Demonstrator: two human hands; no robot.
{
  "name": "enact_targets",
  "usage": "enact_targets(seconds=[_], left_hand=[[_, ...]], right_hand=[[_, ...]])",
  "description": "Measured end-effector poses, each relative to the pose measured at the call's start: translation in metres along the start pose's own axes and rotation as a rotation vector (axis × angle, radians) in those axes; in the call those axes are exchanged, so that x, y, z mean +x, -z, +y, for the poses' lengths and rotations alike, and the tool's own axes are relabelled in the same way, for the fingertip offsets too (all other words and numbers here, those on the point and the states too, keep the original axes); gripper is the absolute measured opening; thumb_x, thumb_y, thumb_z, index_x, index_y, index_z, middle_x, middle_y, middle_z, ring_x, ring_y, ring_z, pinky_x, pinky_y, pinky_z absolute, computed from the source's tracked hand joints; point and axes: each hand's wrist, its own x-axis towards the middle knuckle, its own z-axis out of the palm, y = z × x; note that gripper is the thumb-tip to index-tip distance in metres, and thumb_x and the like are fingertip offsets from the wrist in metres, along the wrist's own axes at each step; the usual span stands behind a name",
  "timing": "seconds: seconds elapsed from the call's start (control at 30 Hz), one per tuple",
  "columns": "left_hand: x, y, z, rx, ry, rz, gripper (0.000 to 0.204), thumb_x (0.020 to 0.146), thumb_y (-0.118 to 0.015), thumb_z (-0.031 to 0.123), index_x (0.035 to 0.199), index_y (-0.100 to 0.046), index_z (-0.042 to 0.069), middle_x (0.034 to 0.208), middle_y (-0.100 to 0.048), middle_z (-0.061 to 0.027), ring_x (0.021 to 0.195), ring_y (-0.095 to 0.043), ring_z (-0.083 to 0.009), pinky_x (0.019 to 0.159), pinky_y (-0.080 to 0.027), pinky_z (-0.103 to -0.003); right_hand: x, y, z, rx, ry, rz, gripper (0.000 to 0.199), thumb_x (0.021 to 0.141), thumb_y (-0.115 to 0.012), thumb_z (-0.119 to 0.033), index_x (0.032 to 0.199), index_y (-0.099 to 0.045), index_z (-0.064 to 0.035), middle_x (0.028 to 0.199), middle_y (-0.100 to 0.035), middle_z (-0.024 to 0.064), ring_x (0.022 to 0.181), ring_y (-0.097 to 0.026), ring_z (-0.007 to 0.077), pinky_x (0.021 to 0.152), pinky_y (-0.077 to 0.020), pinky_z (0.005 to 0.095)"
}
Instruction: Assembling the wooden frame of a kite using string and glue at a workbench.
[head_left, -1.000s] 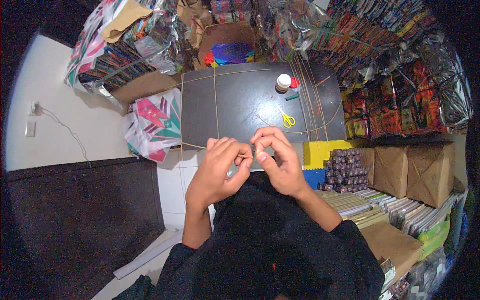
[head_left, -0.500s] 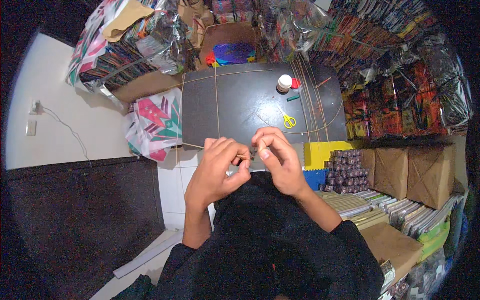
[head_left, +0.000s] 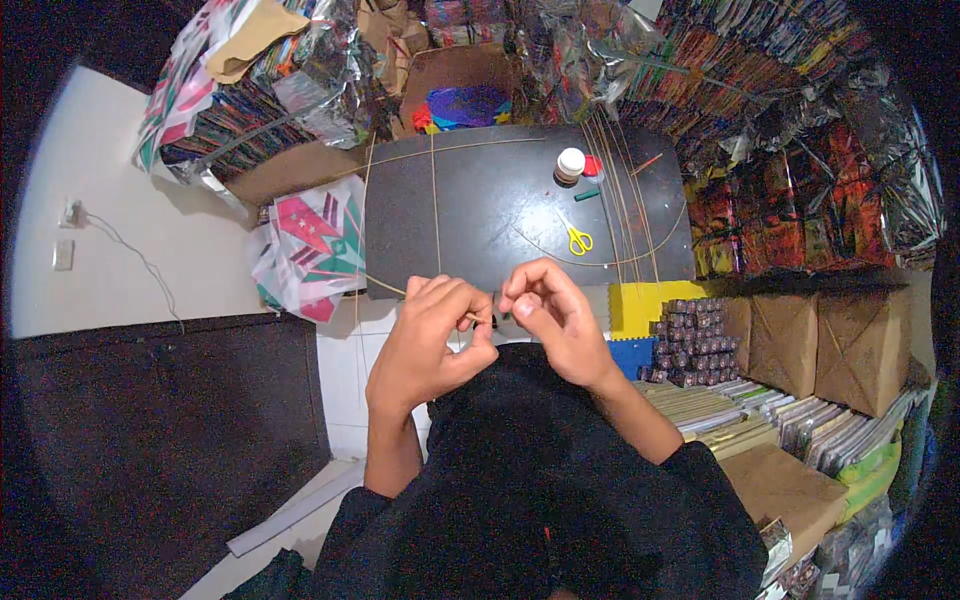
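Two bare hands meet at the near edge of a dark work board [head_left: 480, 210], close in front of the person's chest. The left hand [head_left: 430, 340] curls its fingers around a thin bamboo stick [head_left: 385, 287] that runs out to the left of it, with the thumb and forefinger pinched on it. The right hand [head_left: 555, 315] is just beside the left, its fingertips bent inward and pinched toward the same spot; what lies between them is too small to make out, so I cannot tell what it grasps. The two hands nearly touch at the thumbs.

Farther back on the board lie more thin sticks [head_left: 620, 200], some straight along its right side, one bent in a shallow curve. A pair of yellow-handled scissors [head_left: 578, 240] lies among them. Near the far edge stands a small bottle with a white cap [head_left: 570, 163], with a red thing just beside it.

Left of the board, a pink, green and white kite [head_left: 310, 250] rests on the pale floor. Brown paper-wrapped boxes [head_left: 820, 345] stand to the right, with a stack of small dark spools [head_left: 690, 340] just beside them. Bundles of shiny wrapped packets [head_left: 800, 130] fill the background.
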Motion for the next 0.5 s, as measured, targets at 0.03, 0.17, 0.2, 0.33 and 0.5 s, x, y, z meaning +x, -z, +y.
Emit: enact_targets(seconds=[0.03,0.17,0.2,0.33,0.5], left_hand=[[-0.0005,0.0003,-0.0005,0.002,-0.005,-0.005,0.017,0.07,-0.07,0.01,0.083,-0.059,0.008,0.074,-0.054,-0.0034,0.069,-0.052,-0.0204,0.073,-0.035,-0.035],[-0.0017,0.0004,-0.001,-0.016,-0.008,-0.006,0.017,0.07,-0.07,0.01,0.083,-0.058,0.008,0.074,-0.054,-0.0042,0.069,-0.052,-0.0213,0.073,-0.035,-0.035],[-0.0021,0.0005,-0.0013,-0.011,-0.009,-0.005,0.017,0.071,-0.07,0.01,0.083,-0.058,0.008,0.074,-0.054,-0.0045,0.069,-0.052,-0.0216,0.073,-0.035,-0.035],[-0.0041,0.0015,-0.0016,0.002,-0.013,0.002,0.017,0.071,-0.069,0.01,0.083,-0.057,0.007,0.074,-0.054,-0.0055,0.07,-0.052,-0.0226,0.073,-0.035,-0.036],[-0.0052,0.0025,0.0006,-0.036,0.01,0.04,0.018,0.071,-0.069,0.009,0.086,-0.06,0.007,0.075,-0.054,-0.0053,0.07,-0.051,-0.0221,0.073,-0.035,-0.035]], right_hand=[[-0.0008,0.0,0.0017,-0.061,-0.004,0.001,0.015,0.099,-0.062,-0.012,0.111,-0.056,-0.0052,0.1,-0.057,-0.0007,0.076,-0.046,0.0026,0.068,-0.0394,0.0196],[-0.0014,-0.0021,-0.0015,-0.167,-0.016,-0.049,0.021,0.094,-0.071,-0.013,0.112,-0.061,-0.0054,0.09,-0.055,-0.0073,0.073,-0.041,0.0004,0.064,-0.035,0.0186],[-0.002,-0.0024,-0.0011,-0.168,-0.036,-0.042,0.02,0.094,-0.071,-0.012,0.111,-0.062,-0.0052,0.088,-0.054,-0.0078,0.073,-0.041,0.0002,0.064,-0.0346,0.0188],[-0.0042,-0.0033,0.0001,-0.157,-0.089,-0.024,0.013,0.094,-0.07,-0.011,0.105,-0.066,-0.0043,0.084,-0.054,-0.0082,0.073,-0.042,-0.0002,0.063,-0.0345,0.0194],[-0.0055,-0.0001,0.0047,-0.11,-0.07,-0.011,0.011,0.096,-0.069,-0.014,0.101,-0.067,-0.0039,0.085,-0.057,-0.0075,0.076,-0.045,0.0009,0.065,-0.0373,0.0204]])
